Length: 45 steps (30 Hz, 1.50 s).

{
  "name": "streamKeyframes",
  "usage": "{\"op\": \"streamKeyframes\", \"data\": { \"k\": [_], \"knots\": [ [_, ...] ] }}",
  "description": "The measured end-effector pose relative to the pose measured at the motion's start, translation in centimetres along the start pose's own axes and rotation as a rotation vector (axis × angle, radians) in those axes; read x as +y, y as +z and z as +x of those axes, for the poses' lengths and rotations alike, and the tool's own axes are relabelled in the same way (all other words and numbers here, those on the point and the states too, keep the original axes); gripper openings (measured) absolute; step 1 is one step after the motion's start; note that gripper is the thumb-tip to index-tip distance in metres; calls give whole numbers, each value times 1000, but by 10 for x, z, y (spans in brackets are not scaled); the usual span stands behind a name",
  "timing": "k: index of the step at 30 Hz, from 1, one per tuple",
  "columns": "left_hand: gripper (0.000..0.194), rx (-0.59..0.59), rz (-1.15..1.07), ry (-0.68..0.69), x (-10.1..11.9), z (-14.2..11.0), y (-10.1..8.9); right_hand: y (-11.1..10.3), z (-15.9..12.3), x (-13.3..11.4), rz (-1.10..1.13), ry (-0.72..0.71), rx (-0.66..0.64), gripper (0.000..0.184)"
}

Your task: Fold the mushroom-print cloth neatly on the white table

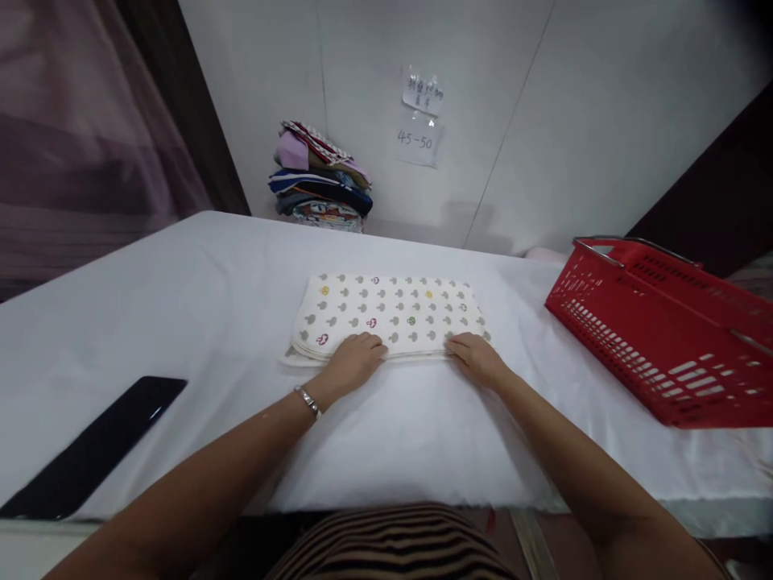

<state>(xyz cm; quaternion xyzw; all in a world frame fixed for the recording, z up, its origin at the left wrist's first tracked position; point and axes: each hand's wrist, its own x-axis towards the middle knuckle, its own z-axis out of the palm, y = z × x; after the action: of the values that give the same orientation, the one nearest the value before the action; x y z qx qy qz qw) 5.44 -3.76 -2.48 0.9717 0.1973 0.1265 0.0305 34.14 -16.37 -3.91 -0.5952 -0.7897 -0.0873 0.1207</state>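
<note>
A folded cream cloth [395, 310] with rows of grey mushroom prints, a few of them red, yellow and green, lies flat on the white-covered table [229, 282]. My left hand [356, 360] is at its near edge, left of the middle, fingers together and bent over the layers; a silver band circles that wrist. Farther right on the same edge, my right hand [479, 358] pinches the cloth, its thumb side toward the middle. The layers show at the near left corner, where the lowest one sticks out a little. My fingertips are partly hidden.
A red plastic basket [652, 330] with metal handles stands at the right. On the left lies a flat glossy black object [100, 447]. Behind the table's far edge rises a stack of folded fabrics [323, 177]. Handwritten paper signs [419, 141] hang on the wall.
</note>
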Motion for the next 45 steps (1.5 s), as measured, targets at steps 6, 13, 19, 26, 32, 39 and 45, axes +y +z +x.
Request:
{"op": "streamKeyframes", "data": {
  "k": [6, 13, 19, 26, 32, 39, 45],
  "knots": [
    [29, -11, 107, 22, 10, 3, 1, -3, 9, -8, -126, -9, -134, 33],
    [40, -17, 141, 48, 19, 14, 6, -7, 21, -13, -205, 11, -215, 28],
    [28, 9, 215, 21, 21, 18, 8, -13, 17, -11, -145, 42, -231, 28],
    [19, 23, 248, 16, 17, 16, 19, -9, 9, -13, -129, 23, -149, 30],
    [15, 52, 228, 28, 16, 10, 25, 2, -1, -17, -77, 4, -57, 29],
    [23, 52, 226, -20, 20, 4, 23, 9, -4, -23, -122, 13, 8, 33],
    [21, 38, 214, -10, 19, 2, 26, 13, 8, -38, -123, 8, 6, 32]
  ]
}}
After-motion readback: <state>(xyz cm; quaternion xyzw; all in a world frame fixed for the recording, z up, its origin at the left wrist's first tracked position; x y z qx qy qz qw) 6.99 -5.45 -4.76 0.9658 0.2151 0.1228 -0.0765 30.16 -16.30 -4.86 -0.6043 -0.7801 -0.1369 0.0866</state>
